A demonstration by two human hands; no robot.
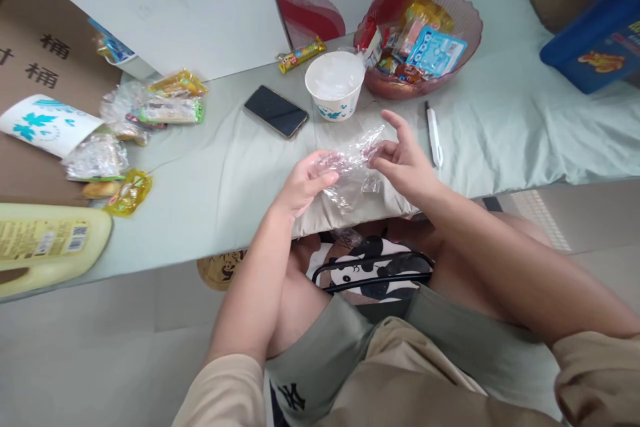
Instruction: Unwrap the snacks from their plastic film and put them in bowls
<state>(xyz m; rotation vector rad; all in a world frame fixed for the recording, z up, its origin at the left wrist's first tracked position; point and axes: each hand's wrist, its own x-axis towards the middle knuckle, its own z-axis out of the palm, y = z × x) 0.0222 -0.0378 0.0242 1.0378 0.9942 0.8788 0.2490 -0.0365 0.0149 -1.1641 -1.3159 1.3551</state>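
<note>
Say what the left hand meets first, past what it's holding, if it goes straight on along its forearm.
Likely the white, round paper cup with teal leaf print, ahead of the left hand. Its height above the table is unclear, so it might pass over the rim.

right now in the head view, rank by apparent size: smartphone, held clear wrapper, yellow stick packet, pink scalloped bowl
1. pink scalloped bowl
2. held clear wrapper, partly hidden
3. smartphone
4. yellow stick packet

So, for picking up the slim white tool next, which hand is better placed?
Probably the right hand: it is closer to the slim white tool, while the left hand is farther off. Both have the clear plastic, though.
</note>
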